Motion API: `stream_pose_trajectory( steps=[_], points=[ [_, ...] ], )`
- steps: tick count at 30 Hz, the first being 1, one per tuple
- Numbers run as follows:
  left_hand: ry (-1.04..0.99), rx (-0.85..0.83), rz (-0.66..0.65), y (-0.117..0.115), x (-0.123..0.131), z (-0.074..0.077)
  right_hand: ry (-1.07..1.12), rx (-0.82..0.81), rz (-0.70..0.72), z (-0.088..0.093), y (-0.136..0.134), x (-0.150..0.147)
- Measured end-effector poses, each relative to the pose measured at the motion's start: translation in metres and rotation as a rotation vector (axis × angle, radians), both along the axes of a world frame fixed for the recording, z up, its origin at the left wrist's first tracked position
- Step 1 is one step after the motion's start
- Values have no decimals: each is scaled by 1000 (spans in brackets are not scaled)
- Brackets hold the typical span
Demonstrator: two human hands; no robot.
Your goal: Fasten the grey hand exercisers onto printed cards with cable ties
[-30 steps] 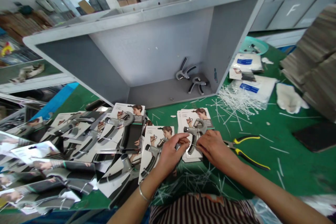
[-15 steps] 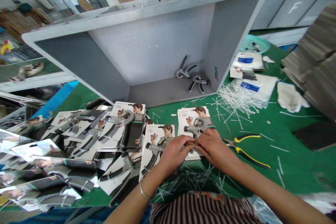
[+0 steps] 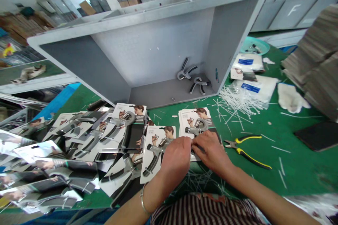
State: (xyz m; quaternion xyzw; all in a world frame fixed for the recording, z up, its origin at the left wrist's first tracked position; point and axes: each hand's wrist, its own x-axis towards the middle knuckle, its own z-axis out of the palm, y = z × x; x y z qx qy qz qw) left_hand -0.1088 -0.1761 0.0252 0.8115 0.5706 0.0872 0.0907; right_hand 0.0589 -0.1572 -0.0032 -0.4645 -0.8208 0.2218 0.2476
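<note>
While the grey metal hand exerciser (image 3: 201, 125) lies on white-and-black printed card (image 3: 187, 116), our left hand (image 3: 177, 157) and right hand (image 3: 212, 150) meet over it, pinched narrow, their hold hidden; we're likely fastening, next move probably calling for tightening, yellow-and-black pliers (image 3: 236, 144) nearby.
</note>
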Motion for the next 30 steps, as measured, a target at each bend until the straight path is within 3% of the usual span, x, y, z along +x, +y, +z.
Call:
stream_pose_trajectory(
  steps=[3,7,12,17,23,30],
  points=[
    [-90,18,41,2,-8,4,53,4,-24,-6,-2,4],
    [-320,-83,41,4,-18,0,118,3,-33,-12,-4,5],
    [-247,-161,36,1,-10,-7,88,-15,-38,-12,-3,1],
    [-111,-115,22,4,0,-3,61,-4,-33,-11,-5,-1],
    [-95,-186,85,7,0,-2,64,7,-46,-10,-5,-1],
    [-220,-25,26,8,0,-22,66,4,-17,-10,-4,1]
  ],
)
